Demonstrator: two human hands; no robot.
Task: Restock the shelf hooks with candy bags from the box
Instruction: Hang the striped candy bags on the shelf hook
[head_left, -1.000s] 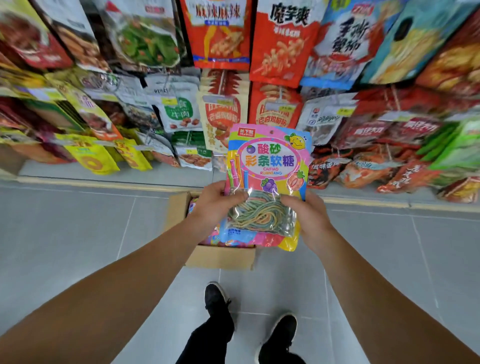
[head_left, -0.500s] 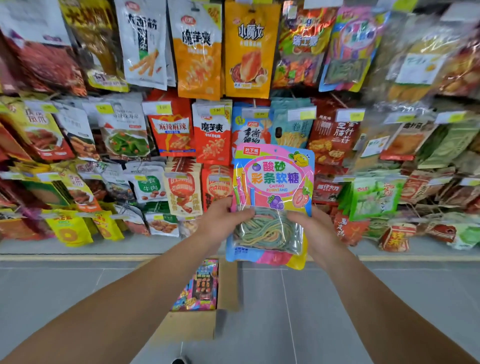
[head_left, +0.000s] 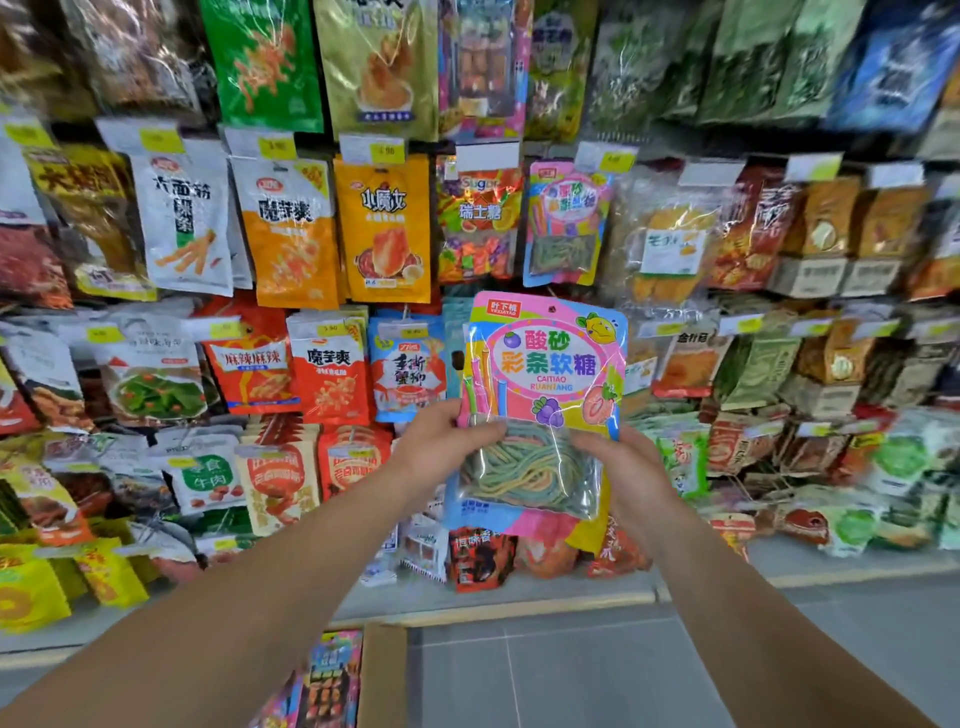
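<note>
Shop shelf wall (head_left: 779, 364) hung with snack bags. Left hand (head_left: 441, 447) and right hand (head_left: 623, 462) grip candy bag (head_left: 540, 395) by side edges, upright, centre. Box (head_left: 382, 675) on near floor.

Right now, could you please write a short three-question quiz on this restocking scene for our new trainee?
1. True or false: both the left hand and the right hand hold the candy bag.
2. Where does a matching bag already hang? A) above the held one B) on the floor
3. What sits in the cardboard box?

Key: 1 true; 2 A; 3 more colourful bags.
</note>
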